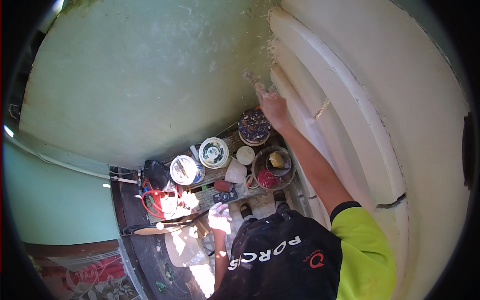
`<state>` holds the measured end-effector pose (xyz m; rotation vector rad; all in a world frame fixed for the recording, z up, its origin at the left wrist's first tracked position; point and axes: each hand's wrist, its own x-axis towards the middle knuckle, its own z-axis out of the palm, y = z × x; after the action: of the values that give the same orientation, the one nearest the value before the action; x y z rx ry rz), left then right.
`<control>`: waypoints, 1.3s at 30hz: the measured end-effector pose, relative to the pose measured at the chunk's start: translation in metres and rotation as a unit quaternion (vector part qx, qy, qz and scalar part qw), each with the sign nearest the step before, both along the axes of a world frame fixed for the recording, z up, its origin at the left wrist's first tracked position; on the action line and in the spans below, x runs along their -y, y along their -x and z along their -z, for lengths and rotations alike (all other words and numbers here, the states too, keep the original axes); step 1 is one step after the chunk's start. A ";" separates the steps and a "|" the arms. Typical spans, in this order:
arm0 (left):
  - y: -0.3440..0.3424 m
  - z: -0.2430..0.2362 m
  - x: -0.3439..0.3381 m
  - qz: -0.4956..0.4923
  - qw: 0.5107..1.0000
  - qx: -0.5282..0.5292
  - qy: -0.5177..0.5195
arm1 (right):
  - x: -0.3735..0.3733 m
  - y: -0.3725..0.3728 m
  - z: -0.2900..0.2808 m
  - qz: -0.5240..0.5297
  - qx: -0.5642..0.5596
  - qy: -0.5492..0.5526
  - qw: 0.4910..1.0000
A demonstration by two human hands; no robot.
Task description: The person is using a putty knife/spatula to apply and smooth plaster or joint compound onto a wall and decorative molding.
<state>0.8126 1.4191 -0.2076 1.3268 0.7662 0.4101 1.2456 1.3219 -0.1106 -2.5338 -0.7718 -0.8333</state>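
My right hand (274,106) is raised to the corner where the green wall (150,75) meets the cream ribbed moulding (320,55). Its fingers are closed round what looks like a putty knife (249,76), smeared with pale filler, its blade pointing up and left against the green wall. Whether the blade presses on the wall is hard to tell. Lower down, my left hand (219,217) hangs in bright sunlight near a dark flat remote-like object (225,195). Its fingers are loosely apart and nothing shows in them, though glare washes out detail.
Below the wall, planks (205,197) bear white buckets (214,152), a dark speckled bucket (254,125) and a round tub (260,175) holding a yellow lump and something red. A red hose (150,205) coils at left. My sandalled feet (246,210) stand close to these things.
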 end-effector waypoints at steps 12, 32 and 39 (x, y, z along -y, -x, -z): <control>0.011 -0.001 -0.005 -0.010 1.000 -0.023 0.006 | 0.107 0.117 -0.040 0.224 -0.191 -0.011 0.956; -0.018 0.002 -0.018 -0.008 0.996 -0.019 0.085 | 0.143 0.122 -0.050 0.214 -0.243 0.071 0.943; -0.027 -0.008 -0.013 0.030 0.997 -0.015 0.069 | 0.150 0.120 -0.035 0.196 -0.240 0.065 0.948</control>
<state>0.8400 1.4316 -0.1996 1.2265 0.7640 0.2845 1.1260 1.1722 -0.0753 -2.8824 -0.1710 -0.2397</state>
